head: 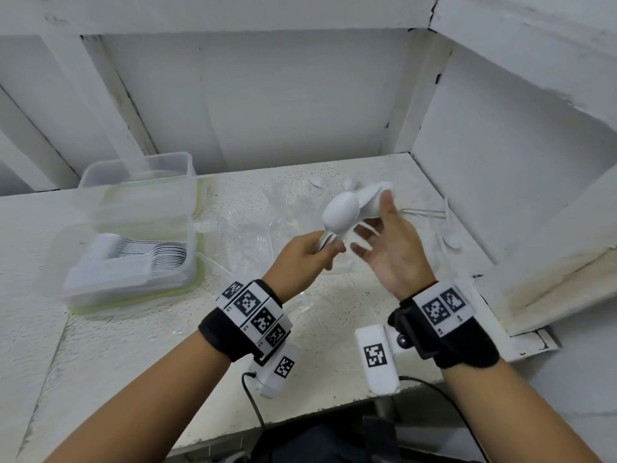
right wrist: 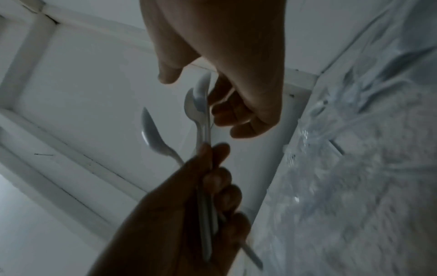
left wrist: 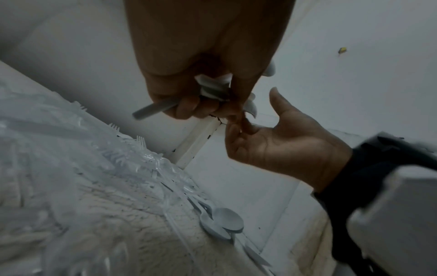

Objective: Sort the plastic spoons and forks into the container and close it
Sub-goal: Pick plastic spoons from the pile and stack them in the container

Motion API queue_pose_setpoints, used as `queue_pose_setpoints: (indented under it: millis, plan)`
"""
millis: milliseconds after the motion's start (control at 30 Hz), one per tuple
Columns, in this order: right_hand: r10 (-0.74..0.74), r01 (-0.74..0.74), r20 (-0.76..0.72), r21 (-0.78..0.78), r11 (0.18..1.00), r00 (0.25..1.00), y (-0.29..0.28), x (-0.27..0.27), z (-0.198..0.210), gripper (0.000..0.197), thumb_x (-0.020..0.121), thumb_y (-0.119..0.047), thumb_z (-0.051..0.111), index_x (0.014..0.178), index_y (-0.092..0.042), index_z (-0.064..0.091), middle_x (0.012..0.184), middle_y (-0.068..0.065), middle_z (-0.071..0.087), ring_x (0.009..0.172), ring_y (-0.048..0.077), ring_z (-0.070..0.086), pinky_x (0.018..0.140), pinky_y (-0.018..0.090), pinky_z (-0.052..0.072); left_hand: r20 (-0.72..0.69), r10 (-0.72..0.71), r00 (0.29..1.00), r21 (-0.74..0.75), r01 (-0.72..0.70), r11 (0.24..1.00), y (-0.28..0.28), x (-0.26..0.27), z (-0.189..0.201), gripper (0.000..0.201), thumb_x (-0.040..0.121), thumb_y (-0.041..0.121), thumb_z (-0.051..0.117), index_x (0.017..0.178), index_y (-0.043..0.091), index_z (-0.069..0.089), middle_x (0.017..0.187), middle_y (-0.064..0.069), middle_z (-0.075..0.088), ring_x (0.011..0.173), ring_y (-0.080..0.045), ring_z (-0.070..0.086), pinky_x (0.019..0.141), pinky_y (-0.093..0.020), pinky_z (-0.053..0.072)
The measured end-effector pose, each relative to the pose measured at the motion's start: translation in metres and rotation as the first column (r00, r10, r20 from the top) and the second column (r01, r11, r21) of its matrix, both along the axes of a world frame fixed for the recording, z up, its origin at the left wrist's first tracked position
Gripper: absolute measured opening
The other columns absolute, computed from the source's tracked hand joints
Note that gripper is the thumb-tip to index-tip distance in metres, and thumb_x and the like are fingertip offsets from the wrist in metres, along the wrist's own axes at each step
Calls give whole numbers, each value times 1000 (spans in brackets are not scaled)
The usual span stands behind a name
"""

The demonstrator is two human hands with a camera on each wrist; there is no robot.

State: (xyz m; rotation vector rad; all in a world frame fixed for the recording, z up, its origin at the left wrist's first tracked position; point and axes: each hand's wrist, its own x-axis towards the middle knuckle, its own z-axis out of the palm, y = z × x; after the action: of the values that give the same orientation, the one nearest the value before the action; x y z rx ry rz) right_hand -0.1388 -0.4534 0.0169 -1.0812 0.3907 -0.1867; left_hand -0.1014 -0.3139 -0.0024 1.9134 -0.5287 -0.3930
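My left hand (head: 320, 248) grips the handles of a small bunch of white plastic spoons (head: 344, 212), bowls fanned upward above the table. My right hand (head: 374, 225) is beside the bowls, palm toward them, with its thumb against one bowl and its fingers loose. In the right wrist view the spoon bowls (right wrist: 201, 100) stand between the right thumb and fingers, with a gap to the thumb. A clear container (head: 83, 279) at the left holds a neat row of white spoons (head: 160, 259).
A second clear container (head: 140, 175) stands behind the first. A crumpled clear plastic bag (head: 267, 228) with clear forks (head: 293, 192) covers the table's middle. Loose white spoons (head: 450, 238) lie near the right wall (head: 500, 162). The table's front edge (head: 300, 426) is close to me.
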Motion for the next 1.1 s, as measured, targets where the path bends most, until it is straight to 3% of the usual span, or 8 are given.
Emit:
queue_pose_setpoints:
  millis: [167,367,400,467,567,700,833,1100]
  plan:
    - [64,-74,-85,-116,991,994,21,-8,-23,27,96,-28,47,88,-13,67,74,-4,67,76,11,60,68,29,46,-84,7,996,11,-6,1000,7,-5,-2,30,98,28,44,75,18,61,52,12,54,44,2,45,49,-10,36]
    - [-105,77,-95,-262,962,990,-18,-8,-17,23,101,-20,34,88,-13,51,66,4,54,59,17,59,65,33,57,-213,147,966,-55,-162,985,28,4,-6,25,101,20,36,114,12,56,81,1,64,72,-11,61,67,-24,48]
    - [-94,21,-128,-483,876,987,-30,-10,-19,20,100,-23,36,89,-17,51,67,3,51,56,15,53,57,28,53,-233,153,960,-68,-173,982,31,5,-6,25,101,16,34,118,14,52,82,0,64,72,-12,61,67,-25,49]
    - [-47,-183,-222,-891,415,974,-57,-16,-30,13,96,-27,46,101,-22,56,81,4,54,67,17,53,58,25,44,-264,148,953,-77,-173,982,37,8,-6,29,100,10,32,124,21,44,84,-4,65,69,-15,61,64,-27,49]
    - [-63,-561,-565,-790,-246,823,-83,-23,-52,36,91,-26,52,128,-28,50,109,7,45,80,24,57,61,27,41,-233,154,960,-14,-162,987,42,12,-7,35,96,4,31,121,23,46,77,-3,62,59,-14,50,55,-25,42]
    - [-172,-598,-606,-623,-504,776,-86,-28,-67,33,96,-21,44,128,-25,54,108,6,35,66,21,46,51,26,33,-223,186,957,35,-182,983,41,13,-11,33,91,4,34,109,21,54,66,0,49,57,-12,38,52,-23,34]
    - [10,-401,-447,-812,-425,895,-79,-30,-61,26,93,-28,54,109,-12,68,105,5,45,63,21,47,47,22,25,-194,191,962,58,-183,981,41,13,-11,27,92,7,35,102,21,56,65,0,43,54,-10,36,47,-19,32]
    - [-65,168,156,-928,331,986,-58,-12,5,25,99,-26,41,75,-18,40,73,-2,43,62,-1,42,57,7,34,-80,94,992,127,-84,988,24,12,-5,27,96,28,47,85,10,64,56,5,38,50,-10,34,51,-21,30]
